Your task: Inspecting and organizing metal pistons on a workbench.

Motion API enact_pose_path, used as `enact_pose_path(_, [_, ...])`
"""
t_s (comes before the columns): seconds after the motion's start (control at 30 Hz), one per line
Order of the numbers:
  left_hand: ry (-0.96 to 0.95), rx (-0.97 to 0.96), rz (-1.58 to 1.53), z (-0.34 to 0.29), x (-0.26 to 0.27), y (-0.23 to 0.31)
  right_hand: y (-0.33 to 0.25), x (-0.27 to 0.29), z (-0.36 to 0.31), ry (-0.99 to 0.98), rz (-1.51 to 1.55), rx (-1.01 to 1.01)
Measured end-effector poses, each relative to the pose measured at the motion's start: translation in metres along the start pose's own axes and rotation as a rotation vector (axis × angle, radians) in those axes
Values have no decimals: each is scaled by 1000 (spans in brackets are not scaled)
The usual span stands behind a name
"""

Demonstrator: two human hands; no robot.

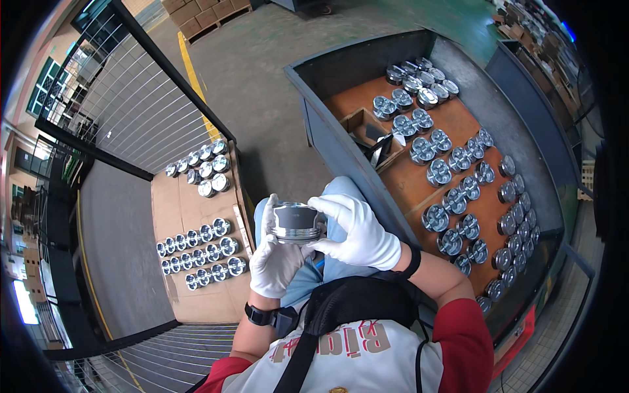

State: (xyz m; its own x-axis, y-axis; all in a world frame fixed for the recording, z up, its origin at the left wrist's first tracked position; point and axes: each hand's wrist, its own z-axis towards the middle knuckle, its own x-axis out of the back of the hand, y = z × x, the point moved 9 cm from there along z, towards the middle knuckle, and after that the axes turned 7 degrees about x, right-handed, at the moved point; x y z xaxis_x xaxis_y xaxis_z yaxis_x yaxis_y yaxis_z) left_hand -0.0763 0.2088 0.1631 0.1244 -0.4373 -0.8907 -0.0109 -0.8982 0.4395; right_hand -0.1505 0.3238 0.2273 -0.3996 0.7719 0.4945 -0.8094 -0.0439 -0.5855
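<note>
Both my gloved hands hold one metal piston (295,223) in front of my lap, a dark coated patch on its side facing up. My left hand (270,262) grips its left side, thumb and fingers pressed to the rim. My right hand (357,230) clasps the right side between thumb and fingers. On the cardboard-topped surface to my left stand rows of pistons (206,252), with another group (206,167) farther off. The deep grey bin at my right holds many more pistons (439,171) on its brown floor.
The bin's grey wall (357,164) rises close beside my right knee. Inside it sits a small open cardboard box (368,131) with dark items. A black wire-mesh fence (157,85) borders the left surface. Stacked brown cartons (203,14) stand on a pallet beyond.
</note>
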Motion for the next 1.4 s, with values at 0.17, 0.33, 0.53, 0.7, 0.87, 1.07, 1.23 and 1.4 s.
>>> enact_pose_path(0.17, [108, -116, 179, -6, 2, 9, 2, -4, 0, -16, 30, -48])
enact_pose_path(0.33, [242, -199, 391, -8, 8, 17, 0, -8, 0, -5, 117, -46])
enact_pose_path(0.53, [335, -272, 710, -7, 3, 23, 3, -18, -7, -72, 80, -28])
enact_pose_path(0.7, [325, -284, 708, -10, -5, 24, 9, -18, -10, -12, 225, -100])
enact_pose_path(0.87, [256, -367, 687, -17, -7, 26, 8, -13, -8, 46, 261, -68])
enact_pose_path(1.07, [231, -311, 667, -19, -6, 30, 1, -5, -3, 96, 295, -3])
enact_pose_path(1.23, [163, 4, 284, -16, 5, -7, -14, 1, -1, 85, 124, 140])
enact_pose_path(1.4, [77, 110, -46, -17, 17, -8, -36, 4, 9, 49, 65, 230])
